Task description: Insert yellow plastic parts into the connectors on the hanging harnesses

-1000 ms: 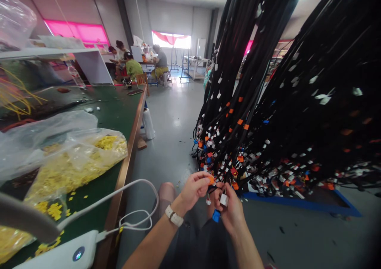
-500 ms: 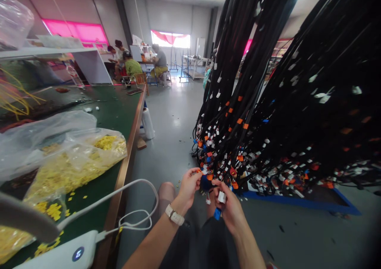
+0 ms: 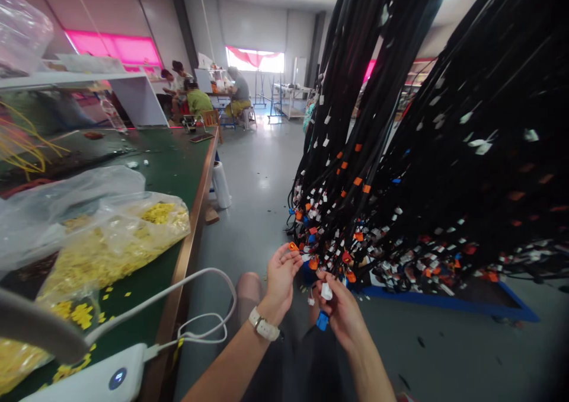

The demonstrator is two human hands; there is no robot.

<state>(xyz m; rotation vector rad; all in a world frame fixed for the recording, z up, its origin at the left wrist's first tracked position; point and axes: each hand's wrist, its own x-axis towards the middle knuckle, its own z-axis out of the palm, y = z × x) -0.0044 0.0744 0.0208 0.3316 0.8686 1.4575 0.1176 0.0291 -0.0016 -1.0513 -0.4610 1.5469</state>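
My left hand (image 3: 281,280), with a pale watch on its wrist, is raised at the front of the hanging cable bundle. Its fingers are closed at a small orange connector (image 3: 293,246), which pokes out above the fingertips. My right hand (image 3: 345,313) is curled around cable ends just to the right. A white connector (image 3: 326,291) shows at its fingers, and a blue connector (image 3: 322,320) hangs below. Close in front of both hands are the many black cables (image 3: 355,123), ending in white, orange, red and blue connectors. Parts of the held wires are hidden by the fingers.
On the left, a green bench (image 3: 171,153) carries a plastic bag of small yellow pieces (image 3: 133,245) and a white power bank (image 3: 95,378) with a looping cable. A blue-edged tray (image 3: 444,304) lies beneath the cables. People (image 3: 198,96) sit at tables far back.
My left hand has risen slightly and the orange connector in it moved up and left. My right hand shifted a little left, with the white and blue connectors.
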